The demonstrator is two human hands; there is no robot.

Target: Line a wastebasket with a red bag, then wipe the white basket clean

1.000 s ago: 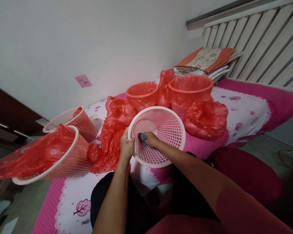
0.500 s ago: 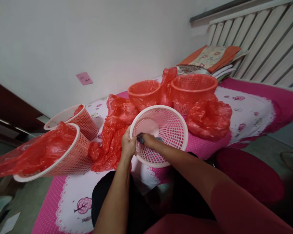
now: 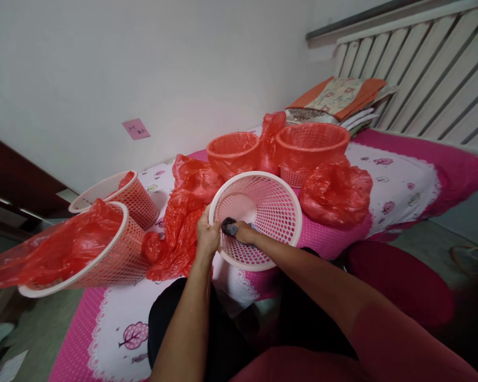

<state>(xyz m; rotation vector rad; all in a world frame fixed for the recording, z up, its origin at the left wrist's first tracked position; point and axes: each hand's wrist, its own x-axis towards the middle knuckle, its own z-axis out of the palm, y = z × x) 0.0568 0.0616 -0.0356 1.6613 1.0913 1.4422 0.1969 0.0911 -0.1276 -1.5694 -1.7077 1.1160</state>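
A pale pink plastic mesh basket (image 3: pixel 281 196) is tilted toward me in front of my body, its opening facing up at me. My left hand (image 3: pixel 207 233) grips its rim on the left side, with the thumb over the edge. Inside the basket, my right hand (image 3: pixel 245 233) is closed around a dark grey cloth (image 3: pixel 230 228) and presses it against the inner left wall. Part of the cloth also shows below the right hand. The basket's underside is hidden from me.
Baskets lined with red plastic bags (image 3: pixel 234 148) stand behind, with another lined basket (image 3: pixel 313 140) beside them. Crumpled red bags (image 3: pixel 338 193) lie right and left. Two baskets (image 3: pixel 135 260) lie tipped at left. Folded bedding (image 3: pixel 338 98) sits by the headboard; a dark red stool (image 3: pixel 398 284) stands at right.
My right hand and the cloth have shifted slightly along the inner wall. The left hand keeps its hold on the rim. The view has turned a little.
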